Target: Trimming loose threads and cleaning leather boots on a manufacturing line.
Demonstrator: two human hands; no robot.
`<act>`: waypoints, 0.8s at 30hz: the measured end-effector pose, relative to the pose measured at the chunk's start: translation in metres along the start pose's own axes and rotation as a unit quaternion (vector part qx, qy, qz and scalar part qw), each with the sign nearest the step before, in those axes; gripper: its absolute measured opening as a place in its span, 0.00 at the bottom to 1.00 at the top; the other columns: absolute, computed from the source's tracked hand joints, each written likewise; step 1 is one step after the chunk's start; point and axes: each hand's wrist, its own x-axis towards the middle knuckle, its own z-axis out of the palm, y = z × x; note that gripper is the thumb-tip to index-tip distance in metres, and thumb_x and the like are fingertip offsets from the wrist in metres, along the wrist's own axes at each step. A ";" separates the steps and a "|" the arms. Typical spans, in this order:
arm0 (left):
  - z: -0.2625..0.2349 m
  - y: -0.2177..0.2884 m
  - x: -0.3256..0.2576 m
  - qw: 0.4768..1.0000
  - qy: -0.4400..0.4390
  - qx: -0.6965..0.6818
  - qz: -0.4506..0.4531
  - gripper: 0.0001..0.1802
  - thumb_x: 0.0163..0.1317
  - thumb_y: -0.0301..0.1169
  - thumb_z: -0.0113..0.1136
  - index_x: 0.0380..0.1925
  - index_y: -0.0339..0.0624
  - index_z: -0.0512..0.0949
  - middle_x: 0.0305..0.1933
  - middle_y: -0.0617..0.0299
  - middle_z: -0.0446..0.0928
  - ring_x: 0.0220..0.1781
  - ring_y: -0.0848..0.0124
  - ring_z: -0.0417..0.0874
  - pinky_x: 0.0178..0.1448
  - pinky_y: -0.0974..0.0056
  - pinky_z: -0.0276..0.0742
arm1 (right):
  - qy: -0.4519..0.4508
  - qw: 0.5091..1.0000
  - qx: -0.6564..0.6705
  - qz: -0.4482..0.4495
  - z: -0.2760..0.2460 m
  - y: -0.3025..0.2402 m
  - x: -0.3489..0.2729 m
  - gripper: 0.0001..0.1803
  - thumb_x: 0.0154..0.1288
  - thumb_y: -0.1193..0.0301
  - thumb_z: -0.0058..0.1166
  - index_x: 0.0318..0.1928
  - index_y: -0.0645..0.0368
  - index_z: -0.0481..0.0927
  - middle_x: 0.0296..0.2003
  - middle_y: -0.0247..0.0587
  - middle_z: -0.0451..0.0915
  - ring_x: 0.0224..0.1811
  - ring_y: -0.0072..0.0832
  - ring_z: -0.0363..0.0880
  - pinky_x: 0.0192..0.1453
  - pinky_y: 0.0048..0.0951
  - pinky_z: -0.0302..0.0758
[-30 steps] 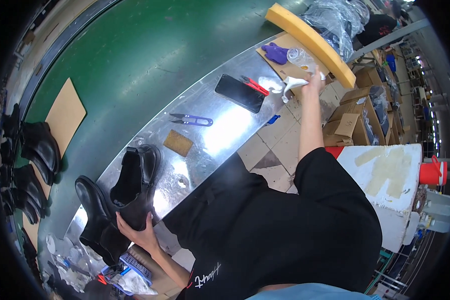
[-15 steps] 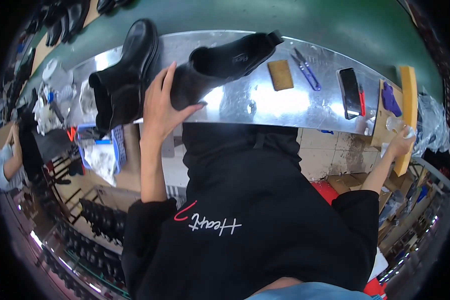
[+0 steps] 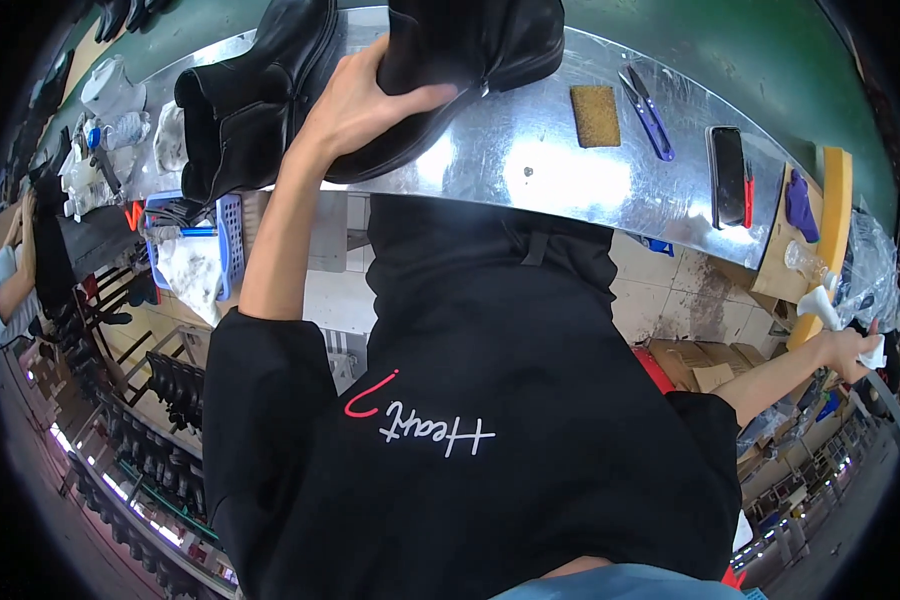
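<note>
My left hand (image 3: 355, 110) is closed round the shaft of a black leather boot (image 3: 470, 45), thumb on its near side. That boot is held over the metal worktop (image 3: 535, 185), its upper end cut off by the picture's edge. To its left lies a second black boot (image 3: 245, 105), opening toward the lower left. My right hand (image 3: 848, 355) is out at the far right, past the worktop's end, with its fingers closed on a white piece of cloth or paper (image 3: 874, 353). Another white piece (image 3: 818, 306) lies close by, next to a clear plastic cup (image 3: 805, 260).
On the worktop are a tan abrasive pad (image 3: 596, 117), blue thread snips (image 3: 652, 120), a phone (image 3: 727, 175) and a red pen-like tool (image 3: 748, 195). A purple cloth (image 3: 800, 207) and yellow bar (image 3: 838, 200) stand right. A blue basket (image 3: 232, 240) hangs left. Another person's arm (image 3: 20, 260) shows far left.
My left hand has lifted and turned the boot, which now stands more upright and nearer. My right hand has moved from beside the plastic cup outward and lower, with a white piece in it.
</note>
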 end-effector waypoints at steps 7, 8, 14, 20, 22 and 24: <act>0.013 0.018 -0.022 0.953 0.049 -0.287 -0.083 0.39 0.50 0.53 0.68 0.50 0.27 0.75 0.45 0.48 0.80 0.46 0.63 0.83 0.56 0.65 0.76 | -0.084 0.891 0.268 0.357 0.007 -0.145 -0.032 0.14 0.69 0.70 0.45 0.38 0.73 0.75 0.22 0.47 0.80 0.13 0.16 0.57 0.16 0.22 0.51; 0.014 0.022 -0.025 0.952 0.050 -0.289 -0.087 0.39 0.50 0.53 0.68 0.50 0.27 0.75 0.45 0.48 0.80 0.46 0.63 0.83 0.56 0.65 0.76 | -0.150 0.873 0.278 0.373 0.006 -0.160 -0.041 0.17 0.70 0.68 0.42 0.39 0.73 0.76 0.18 0.39 0.73 0.13 0.15 0.55 0.17 0.21 0.49; 0.031 0.059 -0.050 0.836 -0.016 -0.511 -0.198 0.35 0.53 0.52 0.65 0.47 0.28 0.75 0.36 0.53 0.78 0.36 0.71 0.83 0.39 0.72 0.77 | -0.356 0.698 0.390 0.484 -0.016 -0.292 -0.109 0.26 0.71 0.59 0.35 0.40 0.72 0.77 0.13 0.23 0.56 0.13 0.14 0.48 0.19 0.22 0.44; 0.049 0.058 -0.070 0.833 -0.065 -0.502 -0.224 0.33 0.55 0.48 0.66 0.50 0.30 0.74 0.42 0.52 0.79 0.40 0.70 0.83 0.46 0.70 0.78 | -0.471 0.727 0.499 0.011 -0.065 -0.340 -0.168 0.14 0.47 0.79 0.52 0.35 0.75 0.81 0.27 0.52 0.80 0.20 0.34 0.78 0.24 0.24 0.72; 0.057 0.057 -0.076 0.809 -0.055 -0.514 -0.279 0.34 0.55 0.50 0.66 0.50 0.30 0.75 0.42 0.51 0.81 0.37 0.71 0.85 0.42 0.72 0.80 | -0.493 0.679 0.541 -0.056 -0.066 -0.345 -0.171 0.19 0.40 0.77 0.54 0.38 0.71 0.83 0.25 0.44 0.75 0.18 0.29 0.73 0.21 0.23 0.69; 0.063 0.055 -0.077 0.829 -0.050 -0.503 -0.240 0.37 0.55 0.53 0.65 0.51 0.29 0.75 0.42 0.50 0.80 0.40 0.71 0.84 0.45 0.72 0.79 | -0.509 0.665 0.540 -0.078 -0.069 -0.349 -0.173 0.22 0.37 0.76 0.54 0.39 0.69 0.84 0.24 0.41 0.72 0.18 0.27 0.71 0.20 0.24 0.68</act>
